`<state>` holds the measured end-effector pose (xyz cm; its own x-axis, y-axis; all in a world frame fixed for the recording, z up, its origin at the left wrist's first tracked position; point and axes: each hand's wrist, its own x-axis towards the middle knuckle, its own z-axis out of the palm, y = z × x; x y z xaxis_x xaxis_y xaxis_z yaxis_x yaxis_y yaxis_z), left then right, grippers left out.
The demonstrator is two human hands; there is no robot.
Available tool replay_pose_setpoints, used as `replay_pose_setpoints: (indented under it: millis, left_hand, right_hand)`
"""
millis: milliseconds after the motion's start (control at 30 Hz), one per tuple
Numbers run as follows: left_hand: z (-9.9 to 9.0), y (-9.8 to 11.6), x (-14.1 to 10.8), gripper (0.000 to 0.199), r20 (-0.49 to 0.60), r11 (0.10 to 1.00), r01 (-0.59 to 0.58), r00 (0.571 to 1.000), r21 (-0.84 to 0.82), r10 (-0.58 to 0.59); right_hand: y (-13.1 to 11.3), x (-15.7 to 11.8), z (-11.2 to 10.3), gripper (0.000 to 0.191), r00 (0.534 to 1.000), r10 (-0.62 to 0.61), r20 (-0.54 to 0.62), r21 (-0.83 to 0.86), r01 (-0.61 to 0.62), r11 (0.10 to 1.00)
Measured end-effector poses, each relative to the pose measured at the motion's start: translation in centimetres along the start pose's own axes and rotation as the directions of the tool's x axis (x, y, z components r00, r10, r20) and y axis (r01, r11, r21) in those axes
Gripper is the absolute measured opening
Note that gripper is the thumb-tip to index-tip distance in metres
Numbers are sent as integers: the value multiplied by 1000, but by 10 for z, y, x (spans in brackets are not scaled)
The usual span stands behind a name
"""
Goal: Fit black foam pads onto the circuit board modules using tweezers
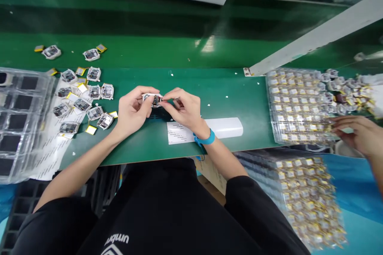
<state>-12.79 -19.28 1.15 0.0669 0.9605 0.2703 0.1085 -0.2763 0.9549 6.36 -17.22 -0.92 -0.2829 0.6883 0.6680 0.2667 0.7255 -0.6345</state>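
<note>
Small circuit module (152,100) at centre, pinched between the fingertips of the left hand (131,112) and right hand (186,108), over green mat (239,95); loose modules (94,91) at 9 o'clock; co-worker's hand (359,133) touching plastic tray (299,107) at 3 o'clock.

Right there in the middle, a small circuit module (152,100), dark components packed inside a white-edged frame, pinched from both sides! The left hand (133,109) has one end, the right hand (182,107) the other, long side running across, and the finer detail is hidden behind those fingers.
</note>
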Motion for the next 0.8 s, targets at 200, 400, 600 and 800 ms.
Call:
replay_pose_setpoints:
  millis: [200,400,600,800]
  left_hand:
    - [5,3,-7,25,-40,1000,-9,999,12,9]
    - [8,4,-11,14,-54,991,-78,995,108,85]
    - [4,3,-8,14,-64,998,31,998,53,-28]
    - [5,5,-5,8,41,996,85,996,0,-85]
  right_hand:
    - [-5,-5,4,13,994,-109,-1,-170,108,979]
    - [-3,-10,1,13,991,-83,102,-297,110,949]
    - [-5,-3,-1,13,994,91,64,-55,-87,995]
    - [-2,1,-1,9,998,50,23,-94,-48,994]
